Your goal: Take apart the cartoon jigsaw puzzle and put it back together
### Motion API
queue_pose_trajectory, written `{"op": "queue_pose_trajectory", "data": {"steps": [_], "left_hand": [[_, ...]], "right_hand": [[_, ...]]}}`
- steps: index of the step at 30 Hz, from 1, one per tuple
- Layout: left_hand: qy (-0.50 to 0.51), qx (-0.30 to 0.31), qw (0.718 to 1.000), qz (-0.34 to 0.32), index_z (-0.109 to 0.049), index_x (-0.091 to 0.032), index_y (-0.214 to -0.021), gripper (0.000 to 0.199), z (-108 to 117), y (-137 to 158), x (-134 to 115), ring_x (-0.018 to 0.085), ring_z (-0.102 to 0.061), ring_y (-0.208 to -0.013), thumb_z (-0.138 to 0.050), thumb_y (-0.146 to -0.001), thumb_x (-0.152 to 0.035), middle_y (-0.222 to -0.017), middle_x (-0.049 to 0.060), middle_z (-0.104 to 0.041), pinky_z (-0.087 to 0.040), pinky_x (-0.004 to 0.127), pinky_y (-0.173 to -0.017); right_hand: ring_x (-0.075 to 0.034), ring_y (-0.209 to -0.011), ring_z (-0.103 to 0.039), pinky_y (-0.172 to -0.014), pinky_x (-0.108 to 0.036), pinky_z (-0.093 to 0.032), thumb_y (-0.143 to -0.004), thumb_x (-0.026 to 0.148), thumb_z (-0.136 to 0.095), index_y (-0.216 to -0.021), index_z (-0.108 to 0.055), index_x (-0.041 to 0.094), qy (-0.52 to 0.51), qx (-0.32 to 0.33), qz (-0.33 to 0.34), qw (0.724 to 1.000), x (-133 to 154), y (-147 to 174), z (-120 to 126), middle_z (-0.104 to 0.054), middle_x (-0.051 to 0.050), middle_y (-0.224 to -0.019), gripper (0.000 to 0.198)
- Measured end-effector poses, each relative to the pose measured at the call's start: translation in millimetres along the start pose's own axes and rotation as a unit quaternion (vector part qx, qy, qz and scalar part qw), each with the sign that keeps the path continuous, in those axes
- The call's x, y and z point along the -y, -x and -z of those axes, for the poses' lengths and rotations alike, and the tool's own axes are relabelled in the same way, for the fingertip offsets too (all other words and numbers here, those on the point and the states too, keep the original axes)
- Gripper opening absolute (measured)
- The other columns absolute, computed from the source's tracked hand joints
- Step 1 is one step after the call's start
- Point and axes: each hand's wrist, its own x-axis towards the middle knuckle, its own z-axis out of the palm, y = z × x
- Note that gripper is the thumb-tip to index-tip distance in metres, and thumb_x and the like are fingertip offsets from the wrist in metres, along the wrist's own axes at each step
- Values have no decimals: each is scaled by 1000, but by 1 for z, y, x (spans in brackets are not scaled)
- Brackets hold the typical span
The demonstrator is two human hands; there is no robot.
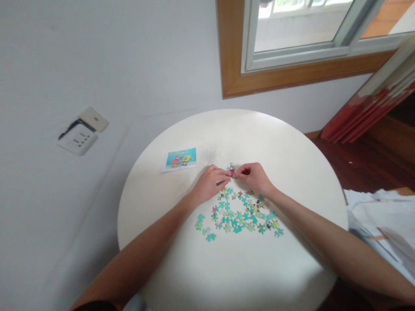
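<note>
A small joined cluster of pink and teal jigsaw pieces [231, 169] lies on the white round table [201, 129], between my two hands. My left hand [212, 181] reaches in from the left, its index finger and thumb closed against the cluster's left side. At the lower right of the cluster, my right hand [254, 176] pinches a small jigsaw piece [235, 176], mostly covered by the fingertips. Closer to me, many loose jigsaw pieces [238, 228], teal, pale green and yellow, are spread below both hands.
A picture card [181, 159] with a pink starfish and a yellow square cartoon figure lies at the table's left. Behind are a wall with a socket [78, 138] and a wood-framed window [231, 77]. Papers [379, 216] are stacked at the right, below a red curtain [353, 116].
</note>
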Motion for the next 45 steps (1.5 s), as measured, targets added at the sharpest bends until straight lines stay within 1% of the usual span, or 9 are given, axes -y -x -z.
{"op": "queue_pose_trajectory", "data": {"steps": [5, 12, 17, 21, 24, 28, 32, 38, 45], "left_hand": [[10, -1, 1000, 0, -74, -26, -97, 13, -1, 0, 1, 17, -63, -98, -66, -90, -19, -112, -1, -73, -45, 37, -90], [36, -28, 999, 6, -74, -25, -91, 7, -5, -2, 5, 16, -67, -95, -69, -88, -21, -105, -1, -75, -45, 37, -87], [48, -28, 998, 10, -75, -25, -89, 7, -4, -3, 3, 16, -68, -95, -71, -86, -20, -104, 0, -76, -44, 35, -86], [55, -29, 998, 14, -75, -25, -90, 7, -4, -3, 3, 16, -69, -95, -70, -87, -22, -104, 0, -76, -44, 35, -86], [57, -29, 998, 12, -75, -24, -89, 6, -4, -3, 3, 16, -69, -95, -70, -87, -23, -104, 0, -75, -44, 35, -87], [56, -25, 998, 5, -74, -25, -95, 10, 0, -3, 0, 16, -67, -99, -67, -89, -21, -108, 1, -74, -45, 36, -90], [39, -47, 998, 33, -73, -29, -107, 20, 4, -3, -5, 18, -64, -101, -67, -89, -21, -108, 1, -73, -44, 38, -93], [20, -54, 996, 70, -74, -29, -107, 21, 5, -2, -6, 20, -62, -101, -67, -88, -22, -105, 3, -72, -44, 40, -94], [2, -32, 999, 36, -72, -29, -110, 22, 0, -1, -3, 19, -62, -102, -66, -90, -22, -111, 2, -72, -44, 39, -92]], "right_hand": [[-11, -52, -54, -51, -22, -39, -76, 24, -62, -73, -75, 14, 34, -7, -10, 999, 1, 2, -3, -67, -2, -59, 17], [-14, -60, -62, -57, -22, -42, -76, 20, -63, -71, -75, 15, 114, -45, -12, 992, 16, 7, -9, -72, -4, -67, 13], [-16, -66, -64, -60, -23, -42, -79, 25, -65, -74, -75, 18, 204, -33, -40, 978, 22, 10, -12, -74, -5, -73, 13], [-15, -66, -63, -60, -24, -40, -81, 26, -65, -74, -73, 20, 262, -29, -45, 964, 25, 10, -13, -74, -4, -74, 12], [-15, -64, -62, -59, -24, -40, -82, 27, -65, -74, -73, 19, 238, -22, -29, 970, 22, 8, -8, -73, -4, -73, 13], [-14, -61, -60, -60, -24, -41, -82, 26, -64, -73, -72, 17, 173, -24, 9, 985, 12, 2, 10, -71, -4, -69, 15], [-13, -60, -58, -60, -24, -41, -82, 25, -65, -77, -74, 18, 193, 2, 30, 981, 7, 3, 23, -71, -3, -70, 13], [-15, -68, -60, -66, -25, -42, -81, 23, -67, -84, -76, 19, 244, 42, 39, 968, 17, 10, 16, -72, -5, -78, 10], [-15, -71, -60, -66, -26, -41, -81, 29, -70, -86, -73, 21, 284, 37, 43, 957, 18, 13, 9, -71, -3, -84, 10]]}}
